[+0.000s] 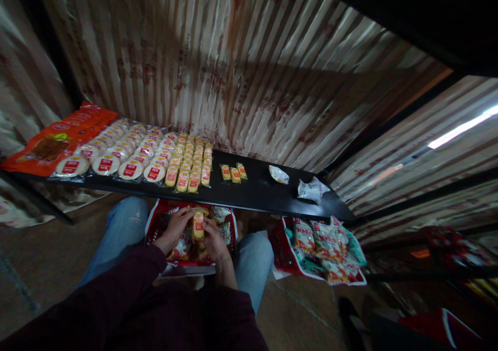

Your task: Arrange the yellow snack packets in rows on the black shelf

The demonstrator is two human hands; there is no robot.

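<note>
Between both hands is a small yellow packaged cake (198, 225) with a red and white label, held above a red basket (152, 221) that stands between my knees. My left hand (178, 228) grips its left side, and my right hand (215, 239) grips its right side. Snack packets (181, 248) lie in the basket, partly covered by my hands. Just beyond, on the black shelf (257, 193), rows of similar yellow cakes (190, 164) lie side by side. Three more yellow cakes (234, 173) lie apart to their right.
Round white packaged cakes (130, 168) and an orange bag (58, 138) fill the shelf's left end. Two crumpled white wrappers, one nearer (311, 190) and one farther (279, 174), lie on its right part. A second basket (283, 244) with snack bags stands right of my knee. Corrugated sheeting backs the shelf.
</note>
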